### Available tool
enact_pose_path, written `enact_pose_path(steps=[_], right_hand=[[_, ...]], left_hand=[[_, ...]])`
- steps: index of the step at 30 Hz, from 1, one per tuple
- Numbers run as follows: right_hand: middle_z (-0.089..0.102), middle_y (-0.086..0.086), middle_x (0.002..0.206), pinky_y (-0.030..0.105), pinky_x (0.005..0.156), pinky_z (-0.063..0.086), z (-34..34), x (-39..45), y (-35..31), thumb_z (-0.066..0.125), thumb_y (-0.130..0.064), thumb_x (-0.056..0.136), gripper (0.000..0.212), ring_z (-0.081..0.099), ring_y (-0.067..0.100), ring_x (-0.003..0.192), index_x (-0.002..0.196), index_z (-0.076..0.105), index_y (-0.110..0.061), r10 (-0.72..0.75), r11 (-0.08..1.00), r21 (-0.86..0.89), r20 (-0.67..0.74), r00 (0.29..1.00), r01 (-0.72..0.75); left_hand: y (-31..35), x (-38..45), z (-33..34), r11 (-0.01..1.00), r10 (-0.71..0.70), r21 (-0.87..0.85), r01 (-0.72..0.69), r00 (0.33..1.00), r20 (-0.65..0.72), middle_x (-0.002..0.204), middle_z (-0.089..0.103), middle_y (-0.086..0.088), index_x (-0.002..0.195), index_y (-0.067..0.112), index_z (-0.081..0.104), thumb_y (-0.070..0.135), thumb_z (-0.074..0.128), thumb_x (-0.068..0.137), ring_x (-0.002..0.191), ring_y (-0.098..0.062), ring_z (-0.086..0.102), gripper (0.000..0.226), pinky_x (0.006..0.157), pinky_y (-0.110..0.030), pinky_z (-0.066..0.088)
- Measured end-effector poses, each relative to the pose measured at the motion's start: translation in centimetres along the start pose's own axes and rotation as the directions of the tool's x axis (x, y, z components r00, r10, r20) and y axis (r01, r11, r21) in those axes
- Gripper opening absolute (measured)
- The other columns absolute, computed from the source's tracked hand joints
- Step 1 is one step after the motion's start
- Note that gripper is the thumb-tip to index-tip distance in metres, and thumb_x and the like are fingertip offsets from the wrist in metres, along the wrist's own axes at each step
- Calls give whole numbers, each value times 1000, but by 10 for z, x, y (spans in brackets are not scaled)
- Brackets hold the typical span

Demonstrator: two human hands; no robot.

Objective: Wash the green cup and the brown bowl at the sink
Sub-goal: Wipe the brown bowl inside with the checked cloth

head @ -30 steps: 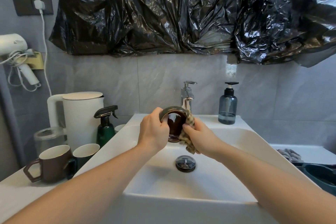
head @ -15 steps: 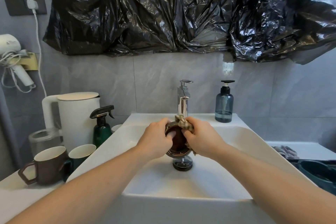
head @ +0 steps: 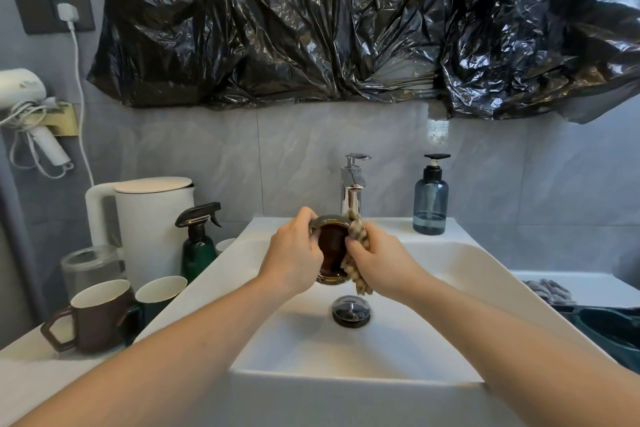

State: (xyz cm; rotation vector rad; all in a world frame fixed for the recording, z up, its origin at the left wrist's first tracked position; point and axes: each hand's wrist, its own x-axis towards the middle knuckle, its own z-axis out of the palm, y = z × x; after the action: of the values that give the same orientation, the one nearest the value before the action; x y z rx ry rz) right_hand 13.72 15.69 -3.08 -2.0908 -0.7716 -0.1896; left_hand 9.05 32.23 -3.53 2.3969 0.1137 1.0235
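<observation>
Worn on the head, looking forward and slightly down over both forearms toward the sink (head: pixel 450 274) and the faucet (head: pixel 352 184) at the tiled back wall. Wide-angle, close above the basin, counter edges curving at both sides. Only one view.

In front of me the wall (head: pixel 214 156) is faced in large grey tiles with faint marbling, and a wide sheet of crumpled black plastic (head: pixel 346 21) is stretched across its upper part, glossy where it catches the daylight. To my left a dark socket plate (head: pixel 52 12) holds a white plug, its cable trailing down the wall. Below that a white hair dryer (head: pixel 24 104) hangs in a brass-coloured bracket, cord looped beneath. A white counter (head: pixel 20 367) runs along my left side, and another pale surface (head: pixel 571 279) lies to the right. The light is soft and even, with a cool bluish cast.
</observation>
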Motion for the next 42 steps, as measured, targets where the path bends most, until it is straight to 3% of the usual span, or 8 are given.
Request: enact_pose_path(steps=[4, 10, 14, 19, 28, 33, 37, 42], right_hand=[[70, -3, 96, 33, 70, 58, -2, 2, 4, 48, -34, 105, 12, 68, 15, 80, 114, 54, -30, -86, 995, -48, -44, 995, 84], [71, 7, 85, 17, 41, 43, 1, -7, -10, 48, -35, 107, 24, 64, 8, 52, 99, 58, -15, 175, 913, 303, 310, 935, -271], [70, 0, 96, 30, 72, 53, 0, 0, -3, 50, -28, 103, 5, 67, 16, 83, 108, 52, -27, 24, 996, 90, 16, 1000, -25], [67, -3, 82, 40, 64, 57, -4, 2, 8, 49, -25, 100, 6, 66, 19, 72, 101, 47, -31, -120, 990, -81, -75, 990, 114], [66, -8, 88, 10, 44, 40, 2, -10, -5, 44, -59, 103, 37, 58, -3, 50, 104, 61, -27, 126, 972, 136, 385, 914, -191], [68, -4, 94, 15, 47, 46, 4, 0, -2, 50, -49, 103, 28, 62, 1, 62, 112, 56, -23, 80, 968, 225, 161, 984, -115], [69, -4, 98, 38, 80, 57, 0, 9, 11, 52, -41, 102, 13, 66, 16, 89, 105, 53, -29, 2, 1000, 22, -61, 998, 0], [69, -5, 92, 42, 72, 62, -2, 9, 16, 56, -36, 96, 7, 69, 19, 83, 102, 53, -33, -8, 997, -81, -80, 997, 1]], left_hand=[[6, -1, 4, 1000, 20, -2, -20, 1000, 0, 87, 65, 0, 97, 23, 49, 10, 53, 101, 84, -31, 58, 15, 71, -42, 43], [3, 3, -3, 989, -128, -91, 117, 984, -123, 90, 65, -7, 100, 17, 51, 15, 50, 107, 84, -33, 57, 7, 67, -41, 38], [3, -2, 0, 996, -64, -69, 61, 997, -40, 89, 65, -7, 98, 18, 49, 14, 50, 105, 84, -34, 58, 8, 69, -43, 44], [7, -5, 4, 999, 20, -41, -19, 1000, 18, 87, 66, -3, 98, 22, 49, 12, 52, 103, 83, -33, 58, 12, 72, -45, 47], [6, 4, -2, 986, -126, -127, 104, 975, -182, 86, 65, -7, 98, 17, 51, 12, 51, 105, 83, -35, 56, 9, 67, -42, 36], [-5, 3, -1, 942, -218, -261, 209, 976, -7, 91, 65, -8, 97, 16, 51, 16, 49, 107, 77, -29, 66, 10, 59, -37, 60], [0, -4, 2, 923, -195, -287, 257, 954, 228, 105, 68, -6, 111, 18, 60, 13, 56, 104, 75, -29, 75, 9, 51, -39, 63], [1, -6, 2, 952, -150, -209, 224, 936, 319, 101, 69, -9, 114, 18, 57, 15, 62, 101, 59, -30, 74, 14, 54, -43, 64]])
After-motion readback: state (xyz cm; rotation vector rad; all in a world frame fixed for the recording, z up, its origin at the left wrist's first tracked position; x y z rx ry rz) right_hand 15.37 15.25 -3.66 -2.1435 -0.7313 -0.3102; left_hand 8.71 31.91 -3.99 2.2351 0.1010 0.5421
